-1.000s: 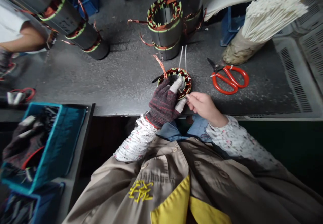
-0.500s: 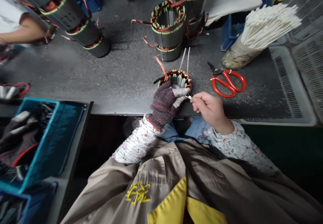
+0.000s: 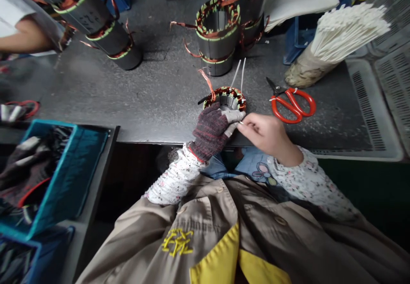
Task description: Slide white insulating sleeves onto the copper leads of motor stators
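A motor stator with copper windings lies on the bench in front of me, its near side covered by my hands. My left hand, in a dark knitted glove with pale-wrapped fingertips, is closed on the stator's near rim. Bare and pinched, my right hand holds the end of a white cord at the rim's near right, close to the left fingertips. Two white cord ends stand up from the far side of the windings. A copper lead sticks up at the left.
Red-handled scissors lie to the right, before a bundle of white cords. Stacked stators stand behind; another stack leans at the left. A teal bin holds gloves. A co-worker's arm shows at far left.
My right hand has moved slightly left and turned, its fingers now closer to the rim and my left fingertips. Less of the white cord shows. My left hand keeps its hold.
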Demonstrator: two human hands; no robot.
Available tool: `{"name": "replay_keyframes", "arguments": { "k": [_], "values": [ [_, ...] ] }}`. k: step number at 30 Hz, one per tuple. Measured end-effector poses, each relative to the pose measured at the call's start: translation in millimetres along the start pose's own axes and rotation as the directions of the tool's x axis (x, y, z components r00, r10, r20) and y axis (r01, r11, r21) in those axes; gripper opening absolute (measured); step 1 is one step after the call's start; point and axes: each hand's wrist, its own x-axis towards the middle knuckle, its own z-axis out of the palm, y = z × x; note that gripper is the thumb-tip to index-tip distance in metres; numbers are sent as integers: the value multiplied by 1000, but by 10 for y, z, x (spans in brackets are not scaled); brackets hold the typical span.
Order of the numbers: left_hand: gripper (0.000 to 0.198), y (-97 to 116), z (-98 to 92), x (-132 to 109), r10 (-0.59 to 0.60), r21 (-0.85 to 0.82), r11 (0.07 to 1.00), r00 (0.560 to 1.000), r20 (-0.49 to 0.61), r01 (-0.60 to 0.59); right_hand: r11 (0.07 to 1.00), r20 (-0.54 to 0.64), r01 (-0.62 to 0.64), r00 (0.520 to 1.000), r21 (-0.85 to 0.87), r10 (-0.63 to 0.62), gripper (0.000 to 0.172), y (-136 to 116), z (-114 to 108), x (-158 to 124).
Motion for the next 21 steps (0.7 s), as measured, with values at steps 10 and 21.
{"name": "replay_keyframes", "arguments": {
  "k": [10, 21],
  "values": [
    [22, -4, -3, -12, 7, 74, 997, 998, -56, -3, 749, 156, -122, 987, 652, 25, 51, -104, -186, -109],
    [21, -27, -16, -5, 129, 83, 988, 991, 45, -132, 605, -38, -101, 976, 790, 213, 42, -245, 90, 312]
  ]
}}
